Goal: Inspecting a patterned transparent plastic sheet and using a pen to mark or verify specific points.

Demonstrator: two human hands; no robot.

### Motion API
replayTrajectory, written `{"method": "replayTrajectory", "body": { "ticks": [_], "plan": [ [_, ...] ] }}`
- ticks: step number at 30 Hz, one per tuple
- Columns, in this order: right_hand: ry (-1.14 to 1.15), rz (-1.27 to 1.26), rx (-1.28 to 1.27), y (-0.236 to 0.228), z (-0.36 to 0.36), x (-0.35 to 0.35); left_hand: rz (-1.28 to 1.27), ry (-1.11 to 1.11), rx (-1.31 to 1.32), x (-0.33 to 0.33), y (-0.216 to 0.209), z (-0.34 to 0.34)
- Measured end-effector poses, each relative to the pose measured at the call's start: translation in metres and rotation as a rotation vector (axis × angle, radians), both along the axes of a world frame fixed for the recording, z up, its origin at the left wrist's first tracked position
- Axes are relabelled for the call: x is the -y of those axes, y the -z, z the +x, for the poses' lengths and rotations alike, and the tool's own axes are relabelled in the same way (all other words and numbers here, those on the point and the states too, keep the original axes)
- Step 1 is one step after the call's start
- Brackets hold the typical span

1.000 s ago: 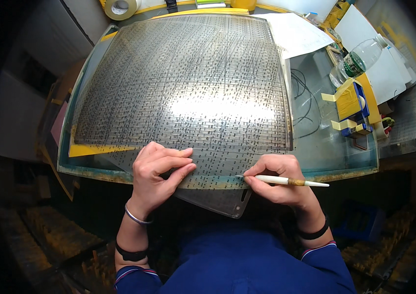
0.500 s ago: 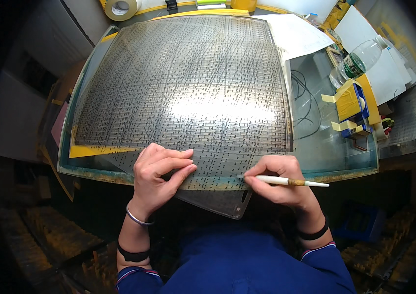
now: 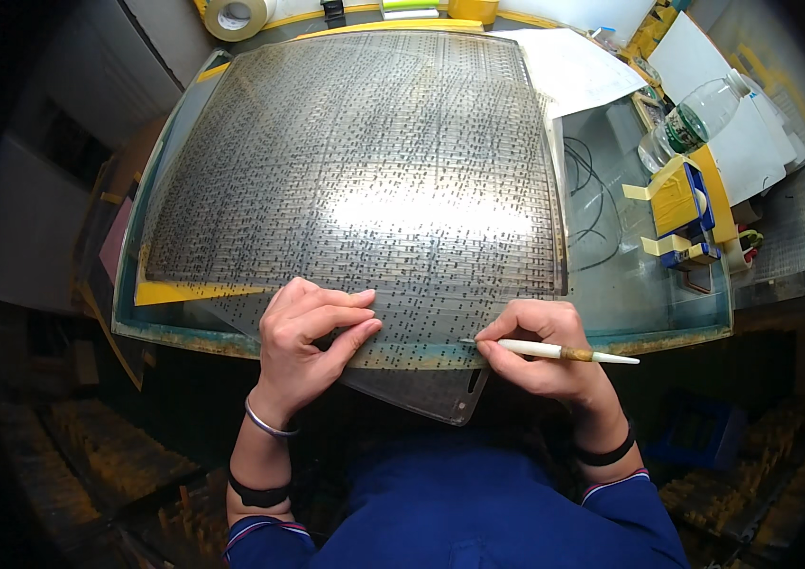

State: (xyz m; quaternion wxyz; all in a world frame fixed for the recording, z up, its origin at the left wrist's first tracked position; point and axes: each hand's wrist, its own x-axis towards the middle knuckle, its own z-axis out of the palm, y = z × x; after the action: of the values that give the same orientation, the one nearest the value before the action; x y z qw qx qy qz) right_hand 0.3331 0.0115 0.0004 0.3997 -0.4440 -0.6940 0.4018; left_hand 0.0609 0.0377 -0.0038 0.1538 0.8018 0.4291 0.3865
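Note:
My right hand (image 3: 540, 346) pinches a slim white-handled tool (image 3: 528, 348) like a pen. A brown band wraps its handle, and its thin tip rests on or just over a see-through film (image 3: 421, 327) covered in small dark marks. Whether the tip is a blade, nib or brush is too small to tell. My left hand (image 3: 312, 327) rests over the film, left of the tool, thumb and index tips close together; anything between them is hidden. Behind both hands lies a large clear sheet (image 3: 346, 123) with dense dark marks and a bright glare patch.
Beneath is a glass-topped table (image 3: 611, 275) with a worn front edge. A dark plate (image 3: 412, 394) juts past that edge. To the right are a cable (image 3: 602, 190), a tape dispenser (image 3: 682, 199), a plastic bottle (image 3: 692, 123) and paper (image 3: 578, 71). A tape roll (image 3: 234, 15) stands back left.
My right hand and the white-handled tool have shifted very slightly to the right. My left hand and the sheets look the same.

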Motion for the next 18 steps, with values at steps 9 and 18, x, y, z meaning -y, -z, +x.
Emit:
{"method": "replayTrajectory", "body": {
  "ticks": [9,18],
  "plan": [
    [0.004,0.011,0.020,-0.0019,-0.0004,-0.0004,-0.025,0.010,0.004,0.0007,-0.0017,0.0003],
    [0.009,0.015,0.011,-0.0001,-0.0014,-0.0007,-0.022,0.011,0.004,0.0004,-0.0015,0.0003]
  ]
}}
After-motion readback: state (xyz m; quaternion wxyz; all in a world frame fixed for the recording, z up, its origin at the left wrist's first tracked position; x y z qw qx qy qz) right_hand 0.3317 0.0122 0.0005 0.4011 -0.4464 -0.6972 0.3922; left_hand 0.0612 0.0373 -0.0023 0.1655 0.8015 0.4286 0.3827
